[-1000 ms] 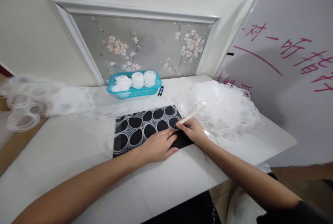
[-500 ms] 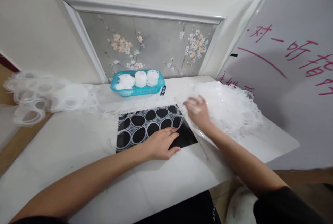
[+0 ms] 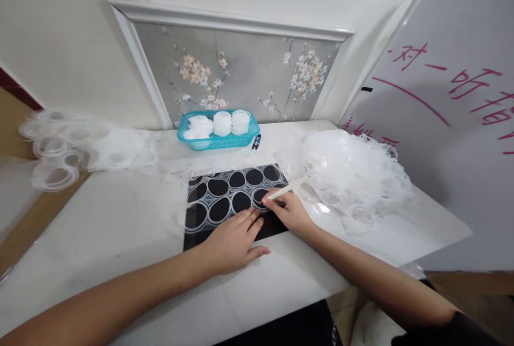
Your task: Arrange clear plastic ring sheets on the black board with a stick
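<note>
My left hand (image 3: 233, 241) lies flat with its fingers outstretched on the lower edge of a translucent sheet with round outlines (image 3: 235, 209), pressing it over a black mat (image 3: 271, 232). Between the fingers of my right hand (image 3: 291, 213) is a slim white pen-like stick (image 3: 282, 192), slanting up to the right. Its lower end is at a round outline near the sheet's right side, just right of my left fingertips. The exact kind of tip is hidden by my fingers.
A heap of clear film scraps (image 3: 345, 174) covers the table's right side. More film with round holes (image 3: 92, 148) lies at the left. Behind the mat stands a blue basket (image 3: 219, 141) holding stacked white discs (image 3: 222, 122). A small dark-blue tool (image 3: 256, 142) lies beside it.
My right hand has come from the edge of the scrap heap leftward and down to the sheet, with the white stick now visible in it. My left hand stays on the sheet.
</note>
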